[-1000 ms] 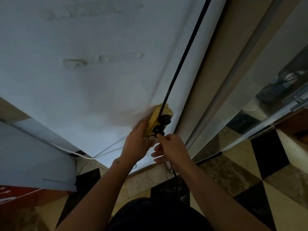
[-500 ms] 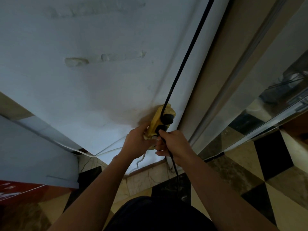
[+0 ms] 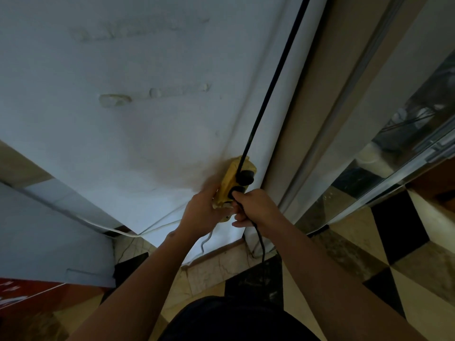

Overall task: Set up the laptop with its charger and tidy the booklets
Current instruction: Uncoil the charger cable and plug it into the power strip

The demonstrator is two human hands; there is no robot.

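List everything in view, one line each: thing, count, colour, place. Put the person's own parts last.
socket box: one, yellow, on the wall low down, beside the door frame.
upper plug: one, black, seated in the socket box, its cable running up the wall.
charger plug: one, black, at the lower socket, its cable trailing down to the floor.
thin cable: one, white, running along the wall base to the left.
wall: one, pale blue-white, stained around the socket box.
floor tiles: several, black and cream, below.
left hand: one, grips the socket box.
right hand: one, holds the charger plug.
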